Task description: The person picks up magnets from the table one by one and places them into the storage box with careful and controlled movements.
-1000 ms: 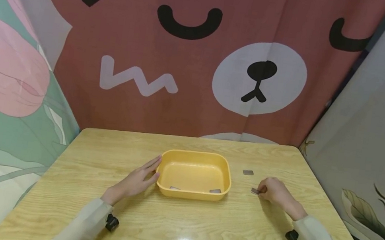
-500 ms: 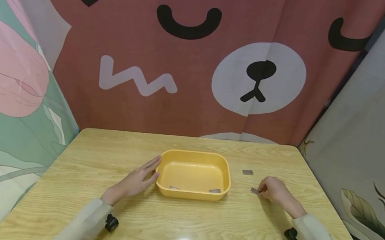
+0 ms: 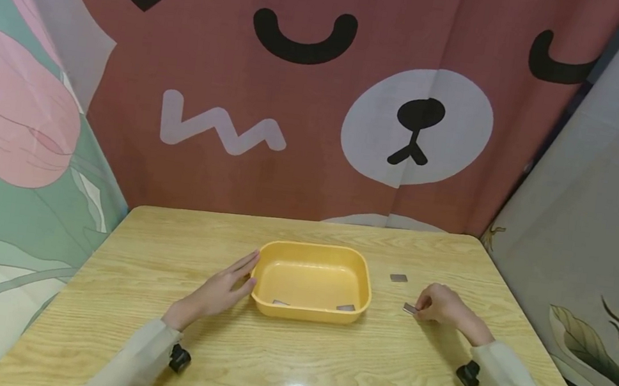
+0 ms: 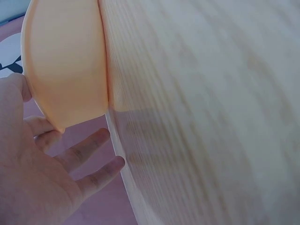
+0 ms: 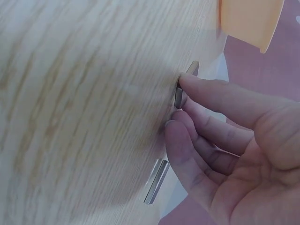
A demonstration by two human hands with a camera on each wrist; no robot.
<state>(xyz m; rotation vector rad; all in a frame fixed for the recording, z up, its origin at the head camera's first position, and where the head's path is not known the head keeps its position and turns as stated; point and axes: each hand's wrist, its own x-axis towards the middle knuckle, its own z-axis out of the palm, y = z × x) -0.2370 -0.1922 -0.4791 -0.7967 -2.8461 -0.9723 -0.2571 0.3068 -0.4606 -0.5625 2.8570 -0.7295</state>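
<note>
A yellow rectangular plastic basin point(image 3: 306, 313) stands mid-table, with two small grey rectangular pieces, one a grey piece point(image 3: 345, 307), inside its near side. My left hand point(image 3: 216, 291) rests against the basin's left end, its fingers extended. Right of the basin, my right hand point(image 3: 443, 307) pinches a thin grey rectangular piece point(image 3: 410, 309) between thumb and fingertips, low over the table. Another flat grey piece point(image 3: 399, 278) lies just beyond it. In the right wrist view, a shiny-edged metallic piece point(image 5: 156, 182) lies below the fingers; the hand seems to hide it from the head view.
The wood-grain table point(image 3: 242, 365) has rounded far corners. Behind it hangs a curtain point(image 3: 201, 180) printed with a bear. More printed curtains hang at both sides, and each wrist carries a small black camera point(image 3: 468, 374).
The left hand and basin stay in place. The right hand has barely shifted; the piece at its fingertips now shows a lighter near edge.
</note>
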